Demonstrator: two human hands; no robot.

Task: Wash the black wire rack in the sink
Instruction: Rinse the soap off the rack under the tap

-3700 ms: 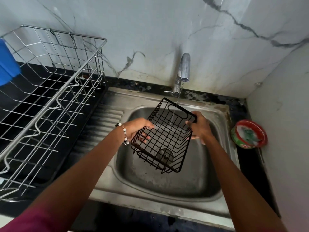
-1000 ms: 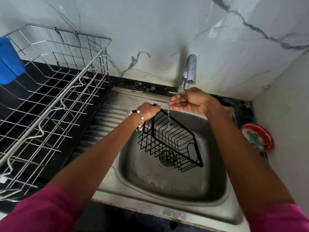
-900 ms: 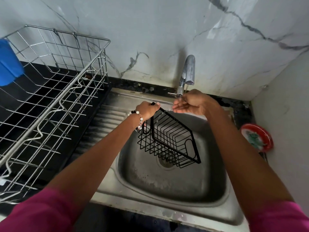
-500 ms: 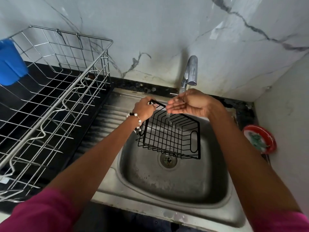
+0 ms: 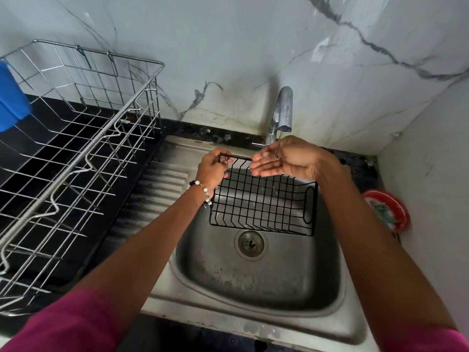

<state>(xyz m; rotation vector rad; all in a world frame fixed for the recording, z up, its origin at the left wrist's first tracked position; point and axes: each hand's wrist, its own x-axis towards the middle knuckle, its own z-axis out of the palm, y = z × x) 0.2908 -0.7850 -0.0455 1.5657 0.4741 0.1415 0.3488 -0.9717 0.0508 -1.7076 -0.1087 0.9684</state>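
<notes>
Rack [image 5: 264,204] now flatter; L grip [image 5: 212,168] pinching rim (R [image 5: 284,158] cupped).

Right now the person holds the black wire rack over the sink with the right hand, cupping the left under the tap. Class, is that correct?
No, the hands are swapped. In the head view the left hand grips the black wire rack over the sink, and the right hand is cupped under the tap.

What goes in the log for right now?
left hand: grips black wire rack over sink | right hand: cupped under tap

You're at a home kitchen: steel sink [image 5: 253,313] under your hands, tap [image 5: 283,110] just beyond them, dish drainer [image 5: 76,158] to their left.
</notes>
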